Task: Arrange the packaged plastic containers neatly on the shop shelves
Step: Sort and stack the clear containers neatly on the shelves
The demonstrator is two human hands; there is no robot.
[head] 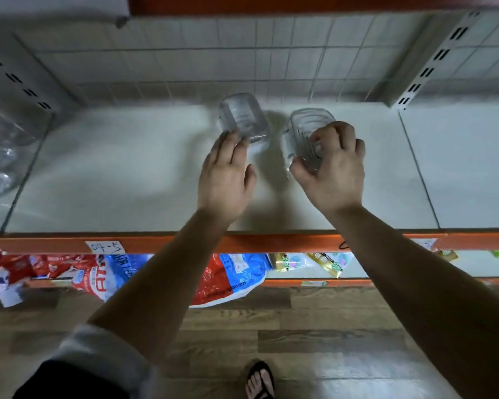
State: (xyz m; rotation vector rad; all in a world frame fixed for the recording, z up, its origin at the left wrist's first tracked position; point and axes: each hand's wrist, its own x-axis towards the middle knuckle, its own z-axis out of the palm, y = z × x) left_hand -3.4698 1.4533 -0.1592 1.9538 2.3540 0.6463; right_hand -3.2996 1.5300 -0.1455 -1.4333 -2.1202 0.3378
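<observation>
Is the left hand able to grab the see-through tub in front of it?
Probably yes. The left hand touches the near end of the left container with straight fingers, and nothing lies between them. The right hand grips the other container beside it, out of the way.

A clear ribbed plastic container [244, 119] and a second clear ribbed container [306, 131] show against a pale off-white shelf board [127, 168] edged by an orange front strip [242, 243]. Behind runs a grid of grey-white square wall tiles [242, 53]. Below are red, white and blue printed bags [231, 277] and a brown wood-grain floor [300, 326].
</observation>
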